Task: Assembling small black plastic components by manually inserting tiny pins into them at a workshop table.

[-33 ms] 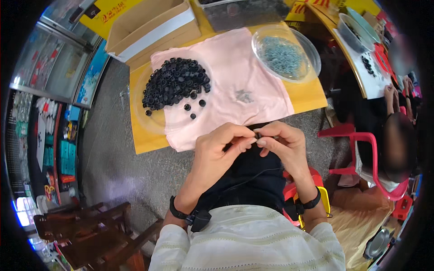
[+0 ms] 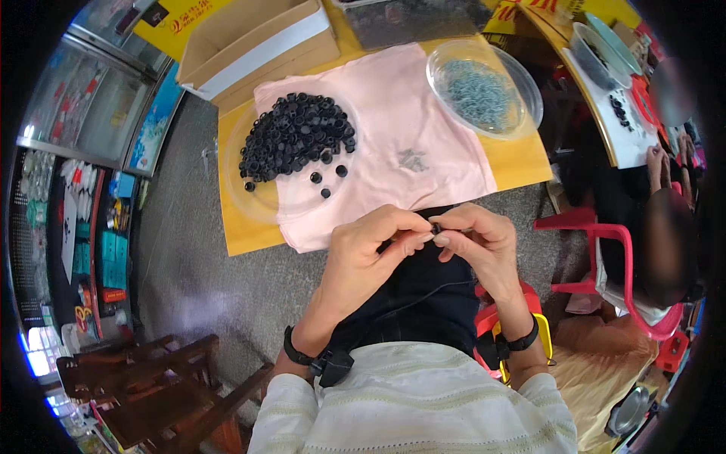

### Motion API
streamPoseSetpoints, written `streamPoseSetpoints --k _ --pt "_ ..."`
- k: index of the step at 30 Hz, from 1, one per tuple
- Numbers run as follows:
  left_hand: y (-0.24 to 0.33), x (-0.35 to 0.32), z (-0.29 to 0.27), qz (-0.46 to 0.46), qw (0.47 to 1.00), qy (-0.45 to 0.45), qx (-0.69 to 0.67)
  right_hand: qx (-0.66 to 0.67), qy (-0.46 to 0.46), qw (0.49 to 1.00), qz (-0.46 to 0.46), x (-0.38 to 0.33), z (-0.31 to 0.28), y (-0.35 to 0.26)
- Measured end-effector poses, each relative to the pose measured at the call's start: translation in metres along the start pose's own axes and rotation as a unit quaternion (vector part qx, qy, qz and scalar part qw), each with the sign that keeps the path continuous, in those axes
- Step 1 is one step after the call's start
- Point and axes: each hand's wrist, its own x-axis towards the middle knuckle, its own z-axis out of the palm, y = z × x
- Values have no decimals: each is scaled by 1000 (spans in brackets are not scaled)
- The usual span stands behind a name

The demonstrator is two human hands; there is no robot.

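Pinching a small black cap (image 2: 435, 227) between them, the left hand (image 2: 370, 253) and the right hand (image 2: 480, 242) meet over the person's lap, just below the near edge of the tabletop (image 2: 234, 227). The cap sits right at the meeting fingertips, gripped by the left thumb and forefinger on one side and the right fingers (image 2: 454, 227) on the other, so both hands are closed on it; it is too small to tell more of its shape. Up on the tabletop a pink cloth (image 2: 408, 129) is spread out, and on its left part a clear plate (image 2: 249, 200) holds a heap of black caps (image 2: 296, 136), with a few loose ones lying just beside the heap. To the right a clear round bowl (image 2: 529, 91) holds small grey metal bits (image 2: 478, 92), and a few more of these lie on the cloth. At the far left corner stands an open brown cardboard box (image 2: 253, 45) with a white strip along its side, and a yellow sign with red print (image 2: 170, 30) lies behind it. Both forearms come up from the lower edge, wrists bent inward, each with a black wristband (image 2: 296, 354).
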Motion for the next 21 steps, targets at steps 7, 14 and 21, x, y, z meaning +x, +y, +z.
streamPoseSetpoints --k 7,14,21 --pt "-4 22 -12 33 997 -51 44 -32 -33 999 1 20 -9 6" --pt "-10 27 -29 -11 994 67 86 57 40 994 84 41 -14 27" --pt "-37 29 -85 -96 940 160 284 55 80 990 105 49 -26 36"
